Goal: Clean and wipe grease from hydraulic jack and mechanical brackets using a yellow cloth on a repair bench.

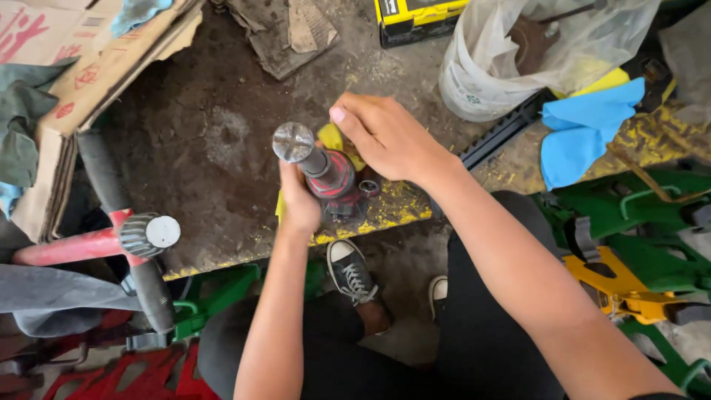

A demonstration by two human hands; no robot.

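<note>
upright on the grimy counter (pixel 222 141), the red shaft part (pixel 326 172) is steadied by the left hand (pixel 298 200), fingers wrapped round it, while the right hand (pixel 389 137), fingers curled, presses a yellow rag (pixel 331 137) against it.

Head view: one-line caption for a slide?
Left hand grips a red-bodied metal shaft upright on a dirty workbench; right hand rests over a yellow cloth.

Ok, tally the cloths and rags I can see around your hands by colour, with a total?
Yellow cloth under the right hand: 1
Blue cloth on the right of the work surface: 1
Light blue cloth on the cardboard at the top left: 1
Total: 3
The left hand grips the red shaft part.
</note>
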